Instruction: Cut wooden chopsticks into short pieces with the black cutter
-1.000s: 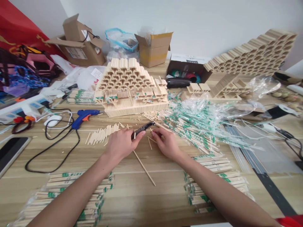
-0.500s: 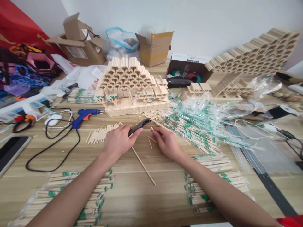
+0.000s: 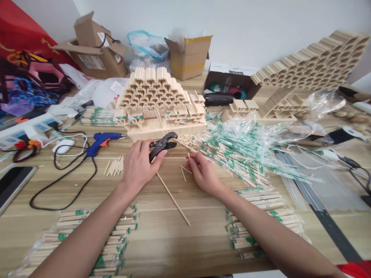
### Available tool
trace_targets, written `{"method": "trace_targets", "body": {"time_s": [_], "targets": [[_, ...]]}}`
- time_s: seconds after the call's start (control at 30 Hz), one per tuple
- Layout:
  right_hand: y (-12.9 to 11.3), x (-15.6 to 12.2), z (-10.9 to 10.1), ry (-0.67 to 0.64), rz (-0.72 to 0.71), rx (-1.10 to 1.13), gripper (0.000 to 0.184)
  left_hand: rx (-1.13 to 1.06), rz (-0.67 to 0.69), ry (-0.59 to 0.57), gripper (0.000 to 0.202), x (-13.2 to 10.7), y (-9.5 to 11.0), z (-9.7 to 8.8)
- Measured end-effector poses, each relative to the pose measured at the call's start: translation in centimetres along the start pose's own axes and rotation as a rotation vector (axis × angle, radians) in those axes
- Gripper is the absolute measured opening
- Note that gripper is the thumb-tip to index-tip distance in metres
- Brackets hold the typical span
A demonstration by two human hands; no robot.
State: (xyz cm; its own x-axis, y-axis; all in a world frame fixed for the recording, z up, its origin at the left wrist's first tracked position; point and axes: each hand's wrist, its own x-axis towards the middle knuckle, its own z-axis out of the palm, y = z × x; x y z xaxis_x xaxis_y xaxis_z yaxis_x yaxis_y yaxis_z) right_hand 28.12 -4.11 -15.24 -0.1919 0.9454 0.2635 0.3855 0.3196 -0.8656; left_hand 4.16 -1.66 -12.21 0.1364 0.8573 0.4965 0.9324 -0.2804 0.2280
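My left hand (image 3: 140,160) is closed around a black hand cutter (image 3: 162,144), its curved jaws apart and pointing right. A thin wooden stick (image 3: 174,199) lies slantwise on the table below that hand. To the right, my right hand (image 3: 203,172) pinches a short piece of wooden stick (image 3: 189,156) between thumb and fingers. Two short stick pieces (image 3: 183,173) lie just left of my right fingers. Beside my left hand is a row of cut sticks (image 3: 114,166). Behind both hands stands a tiered model (image 3: 162,100) built of wooden sticks.
A blue glue gun (image 3: 101,143) with a looped black cable lies left, near a phone (image 3: 14,185). Wrapped chopsticks (image 3: 87,231) lie under my left forearm, more (image 3: 266,216) under my right. Torn green-and-clear wrappers (image 3: 240,143) are heaped right. Cardboard boxes (image 3: 189,58) stand behind.
The cutter has tilted upward in my left hand, and its jaws now show apart. My left hand has shifted slightly left and up, farther from my right hand, which has barely moved.
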Motion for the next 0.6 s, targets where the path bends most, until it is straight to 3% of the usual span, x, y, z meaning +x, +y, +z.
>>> {"method": "trace_targets", "body": {"time_s": [0.47, 0.6], "targets": [[0.0, -0.1, -0.01, -0.021, 0.003, 0.002, 0.015, -0.087, -0.024, 0.022, 0.043, -0.16, 0.33, -0.38], [-0.03, -0.05, -0.01, -0.021, 0.001, 0.005, 0.015, -0.122, 0.066, 0.002, 0.041, -0.15, 0.13, -0.42]]}}
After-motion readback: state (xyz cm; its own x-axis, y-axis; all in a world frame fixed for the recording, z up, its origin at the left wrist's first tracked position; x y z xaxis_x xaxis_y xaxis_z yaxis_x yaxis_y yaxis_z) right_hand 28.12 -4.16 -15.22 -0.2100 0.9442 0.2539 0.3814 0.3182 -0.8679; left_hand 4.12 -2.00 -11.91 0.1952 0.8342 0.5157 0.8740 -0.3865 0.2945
